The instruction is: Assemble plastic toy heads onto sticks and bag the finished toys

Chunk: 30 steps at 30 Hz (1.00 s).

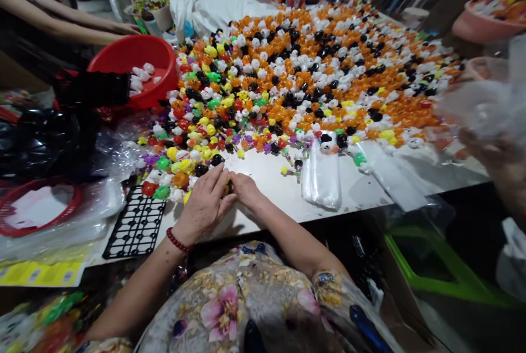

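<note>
My left hand (206, 199) is at the table's near edge, palm down, its fingers bent forward beside a heap of small colourful plastic figures (183, 164). My right hand (245, 187) meets it from the other side, fingers curled in. The fingertips of both hands come together around something small. A bit of yellow shows between them, but the fingers hide most of it. Left of my hands, a black plastic grid tray (135, 224) lies partly under the heap's edge. A stack of clear plastic bags (322, 177) rests to their right.
A large pile of orange, white and black figures (329, 62) covers the table. A red tub (166, 65) with white pieces stands at left, near another person's arms (82, 24). A red basket (76, 205) sits at far left. Another person's blurred hand (480, 150) is at right.
</note>
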Available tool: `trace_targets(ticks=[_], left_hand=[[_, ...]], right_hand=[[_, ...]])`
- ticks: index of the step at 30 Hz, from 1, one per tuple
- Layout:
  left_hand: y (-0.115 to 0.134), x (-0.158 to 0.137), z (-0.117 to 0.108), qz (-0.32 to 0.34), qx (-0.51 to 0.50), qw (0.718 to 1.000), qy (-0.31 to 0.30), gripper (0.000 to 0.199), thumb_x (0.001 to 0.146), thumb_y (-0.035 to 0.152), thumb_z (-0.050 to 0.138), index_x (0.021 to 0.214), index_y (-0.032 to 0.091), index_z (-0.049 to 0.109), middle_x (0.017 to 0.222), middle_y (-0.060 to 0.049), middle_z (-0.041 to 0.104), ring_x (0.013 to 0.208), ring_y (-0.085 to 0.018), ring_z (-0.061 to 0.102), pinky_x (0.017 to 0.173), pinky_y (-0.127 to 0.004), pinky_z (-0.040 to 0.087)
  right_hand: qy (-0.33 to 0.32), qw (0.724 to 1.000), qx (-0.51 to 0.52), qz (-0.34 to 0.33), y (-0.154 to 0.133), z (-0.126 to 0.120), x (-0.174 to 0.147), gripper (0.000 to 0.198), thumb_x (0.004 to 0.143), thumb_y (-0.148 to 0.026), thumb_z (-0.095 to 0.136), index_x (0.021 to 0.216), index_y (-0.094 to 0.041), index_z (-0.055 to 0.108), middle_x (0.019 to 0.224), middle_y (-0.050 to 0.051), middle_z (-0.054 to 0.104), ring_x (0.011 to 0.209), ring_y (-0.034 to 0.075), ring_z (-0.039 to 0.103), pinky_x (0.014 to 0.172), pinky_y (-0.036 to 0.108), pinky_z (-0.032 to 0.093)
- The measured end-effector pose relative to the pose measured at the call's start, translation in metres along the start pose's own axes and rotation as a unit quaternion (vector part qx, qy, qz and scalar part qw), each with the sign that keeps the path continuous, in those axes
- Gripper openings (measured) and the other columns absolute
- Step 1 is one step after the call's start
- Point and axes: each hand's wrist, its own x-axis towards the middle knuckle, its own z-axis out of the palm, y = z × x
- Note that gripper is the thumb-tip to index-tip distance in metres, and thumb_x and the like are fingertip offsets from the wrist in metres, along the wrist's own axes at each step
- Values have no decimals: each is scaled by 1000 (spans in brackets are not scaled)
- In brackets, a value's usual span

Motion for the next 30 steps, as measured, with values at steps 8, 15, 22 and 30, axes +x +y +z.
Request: trace_targets(ticks=[8, 15, 22, 30], left_hand=[[3, 8, -3, -13, 44, 998, -39, 52, 99, 42, 35, 136, 8, 48, 138, -23, 55, 125, -32, 53, 99, -46, 43], [4, 20, -10, 13, 43, 997, -65, 42, 99, 40, 37, 127, 16, 58, 142, -17, 53, 131, -31, 48, 98, -47, 41], [2, 21, -7, 21, 38, 997, -70, 36, 100, 39, 37, 113, 18, 63, 125, -15, 65, 121, -27, 55, 96, -44, 42], [2, 22, -10, 11, 15, 996, -82, 34, 100, 35, 35, 113, 16, 61, 132, -17, 60, 119, -27, 57, 100, -47, 39]], right_hand=[[233, 971, 46, 22, 67, -22, -45, 27, 90, -22, 56, 116, -18, 60, 114, 12, 65, 107, 23, 60, 96, 37, 47], [231, 923, -91, 294, 108, -79, -77, 25, 88, -21, 60, 112, -12, 58, 104, 16, 67, 96, 27, 63, 82, 35, 46], [314, 889, 174, 286, 111, -69, -75, 24, 84, -22, 56, 106, -16, 64, 92, 9, 71, 82, 21, 64, 73, 31, 47], [189, 800, 549, 152, 83, -35, -50, 34, 58, -42, 78, 78, -19, 61, 68, -1, 64, 53, 9, 49, 49, 23, 40]])
